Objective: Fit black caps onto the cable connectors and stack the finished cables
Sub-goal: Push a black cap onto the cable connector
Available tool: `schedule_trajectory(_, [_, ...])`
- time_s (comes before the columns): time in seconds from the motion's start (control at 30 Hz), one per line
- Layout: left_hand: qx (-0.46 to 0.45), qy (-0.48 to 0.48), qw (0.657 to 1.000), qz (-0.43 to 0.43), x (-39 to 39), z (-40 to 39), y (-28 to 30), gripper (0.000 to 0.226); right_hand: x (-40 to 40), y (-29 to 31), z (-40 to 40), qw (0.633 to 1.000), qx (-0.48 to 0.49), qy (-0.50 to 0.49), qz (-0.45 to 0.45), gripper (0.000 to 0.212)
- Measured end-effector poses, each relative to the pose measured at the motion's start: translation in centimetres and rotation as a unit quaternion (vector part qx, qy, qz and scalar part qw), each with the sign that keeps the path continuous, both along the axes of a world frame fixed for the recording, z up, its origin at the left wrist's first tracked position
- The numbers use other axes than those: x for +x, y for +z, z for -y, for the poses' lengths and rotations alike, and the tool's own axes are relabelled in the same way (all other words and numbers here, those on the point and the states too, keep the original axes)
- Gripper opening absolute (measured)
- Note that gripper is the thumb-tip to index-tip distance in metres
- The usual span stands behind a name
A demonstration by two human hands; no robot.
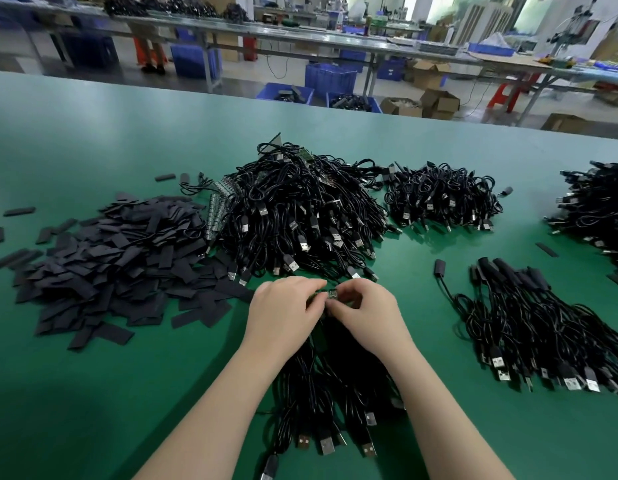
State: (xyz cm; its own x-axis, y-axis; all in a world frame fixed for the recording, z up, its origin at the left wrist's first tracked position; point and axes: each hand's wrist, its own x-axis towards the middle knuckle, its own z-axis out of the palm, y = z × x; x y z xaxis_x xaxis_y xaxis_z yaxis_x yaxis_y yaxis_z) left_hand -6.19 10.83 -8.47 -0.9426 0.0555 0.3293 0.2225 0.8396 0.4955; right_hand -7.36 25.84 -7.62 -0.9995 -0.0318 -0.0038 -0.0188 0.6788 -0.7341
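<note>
Near edge of the green bench (93,393): a bundle of black cables (335,393) runs toward the camera between two bare forearms, USB plugs fanned out at the front. Both hands meet at the bundle's far end. The left hand (286,313) has fingers curled, pinching a small green circuit-board connector (331,293); the right hand (366,313) pinches the same piece from the other side, thumb and forefinger tips closed on it. Whether a cap is on it yet cannot be told; fingers hide most of it.

To the right, approx. level w/ the hands, a stack of capped cables (529,327) lies fanned, black sleeved ends pointing away, plugs toward the near-right corner. One lone capped cable (440,271) sits just left of that stack, apart from it.

To the left, a broad heap of flat black caps (120,258) spreads over the bench, w/ strays scattered round its edges.

Directly beyond the hands, the big pile of uncapped cables (300,216) rises highest, silver plugs facing the camera and bare green boards showing at its top and left. A smaller cable pile (442,199) sits to its right; another cable pile (598,209) is cut off by the right edge.

Background: long work tables (300,32), blue crates (330,79) and cardboard boxes (439,102) on the floor, blurred.
</note>
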Motion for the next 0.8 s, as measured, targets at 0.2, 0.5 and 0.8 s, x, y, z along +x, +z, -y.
schedule_trajectory(0.2, [0.008,-0.056,0.998,0.009,-0.1,0.1,0.5,0.026,1.3,-0.8,-1.0,0.992,-0.108,-0.031,-0.062,0.013])
schedule_trajectory(0.5, [0.004,-0.052,0.998,-0.018,0.5,-0.5,0.8,0.015,2.1,-0.6,-1.1,0.986,-0.110,-0.055,-0.108,0.011])
schedule_trajectory(0.8, [0.009,-0.025,0.999,-0.034,0.5,-1.0,1.0,0.010,2.5,-0.9,-0.5,0.981,-0.061,-0.088,-0.159,0.003])
